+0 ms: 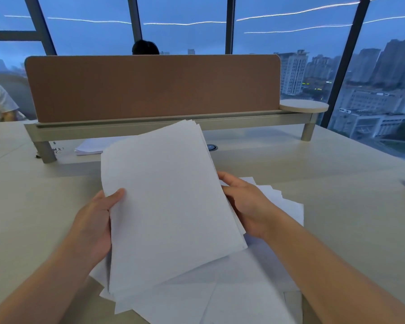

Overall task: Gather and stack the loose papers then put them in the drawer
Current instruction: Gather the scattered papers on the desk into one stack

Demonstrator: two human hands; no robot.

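Observation:
A stack of white papers (168,199) is held up above the desk, tilted slightly left. My left hand (95,226) grips its left edge with the thumb on top. My right hand (246,206) grips its right edge, fingers behind the sheets. Beneath the stack, more loose white papers (232,288) lie spread and overlapping on the beige desk (337,195), some fanned out to the right behind my right hand. No drawer is in view.
Another small pile of white paper (89,148) lies under the raised rail of the brown divider panel (150,90). Small clips (56,150) lie by the rail's left leg. A round cable port (212,147) sits behind the stack. A person sits at far left.

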